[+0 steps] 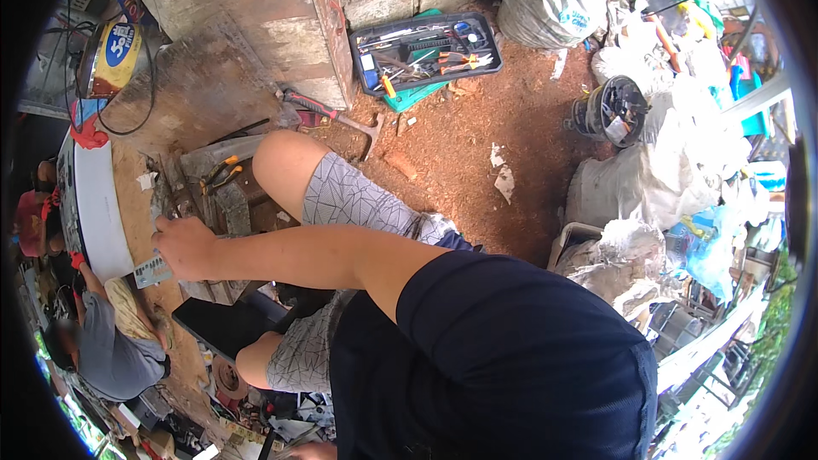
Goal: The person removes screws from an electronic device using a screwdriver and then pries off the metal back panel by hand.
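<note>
— Left side of the frame, middle height?
— Right hand [183, 247] there, arm reaching across from the lower right, fingers curled and closed on a small pale flat piece [153, 272] — held at the edge of the wooden board [128, 196].
— Left hand?
— Not visible anywhere.
— Around it?
— White curved panel [98, 204] just beside the board, pliers [220, 174] a little above, hammer [328, 115] higher, open tool tray [424, 53] at upper centre.

You sit in a rough outdoor workshop on red dirt ground [520, 119], with an open black tool tray [424, 51] far ahead, a hammer [332, 112] lying near it, worn wooden boards [256, 17] on the left, and stuffed sacks [656, 179] heaped on the right.
</note>
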`<action>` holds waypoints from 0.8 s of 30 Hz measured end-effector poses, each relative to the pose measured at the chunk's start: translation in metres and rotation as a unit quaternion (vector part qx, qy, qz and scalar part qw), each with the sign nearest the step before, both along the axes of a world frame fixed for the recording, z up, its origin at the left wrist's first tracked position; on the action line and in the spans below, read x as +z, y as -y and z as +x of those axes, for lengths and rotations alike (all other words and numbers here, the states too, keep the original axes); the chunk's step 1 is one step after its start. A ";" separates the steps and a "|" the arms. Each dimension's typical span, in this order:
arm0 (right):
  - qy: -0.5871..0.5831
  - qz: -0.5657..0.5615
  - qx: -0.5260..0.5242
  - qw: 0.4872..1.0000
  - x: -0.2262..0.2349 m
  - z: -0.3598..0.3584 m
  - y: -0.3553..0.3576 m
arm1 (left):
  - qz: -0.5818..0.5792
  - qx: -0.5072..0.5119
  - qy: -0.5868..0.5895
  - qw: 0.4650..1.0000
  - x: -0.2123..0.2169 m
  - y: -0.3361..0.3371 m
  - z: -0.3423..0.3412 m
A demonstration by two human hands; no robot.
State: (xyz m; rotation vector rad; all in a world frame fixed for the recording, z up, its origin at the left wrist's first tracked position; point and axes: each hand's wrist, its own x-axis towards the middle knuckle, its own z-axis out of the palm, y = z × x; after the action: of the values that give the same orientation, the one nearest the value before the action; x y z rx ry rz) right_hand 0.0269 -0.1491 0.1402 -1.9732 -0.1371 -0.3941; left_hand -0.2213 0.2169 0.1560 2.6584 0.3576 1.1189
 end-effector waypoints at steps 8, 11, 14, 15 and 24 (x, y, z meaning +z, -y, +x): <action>0.011 -0.024 0.002 1.000 0.000 0.002 0.005 | 0.011 -0.124 -0.015 0.992 0.153 0.024 0.137; -0.021 -0.005 0.017 1.000 0.007 -0.002 0.011 | 0.026 -0.416 -0.068 0.907 0.180 0.224 0.187; -0.024 0.538 0.133 0.832 -0.010 0.018 -0.006 | 0.073 -0.550 -0.376 0.743 0.173 0.379 0.200; -0.035 0.529 0.156 0.833 -0.004 0.011 -0.014 | 0.122 -0.625 -0.339 0.693 0.167 0.420 0.192; -0.018 0.040 0.049 0.998 0.008 -0.008 0.031 | 0.241 -0.708 -0.481 0.458 0.069 0.591 0.136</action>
State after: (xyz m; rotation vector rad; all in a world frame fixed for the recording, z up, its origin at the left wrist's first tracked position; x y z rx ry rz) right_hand 0.0194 -0.1799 0.1479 -1.8856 -0.1922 -0.2948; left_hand -0.0850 -0.3745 0.2246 2.1815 -1.8991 -0.9621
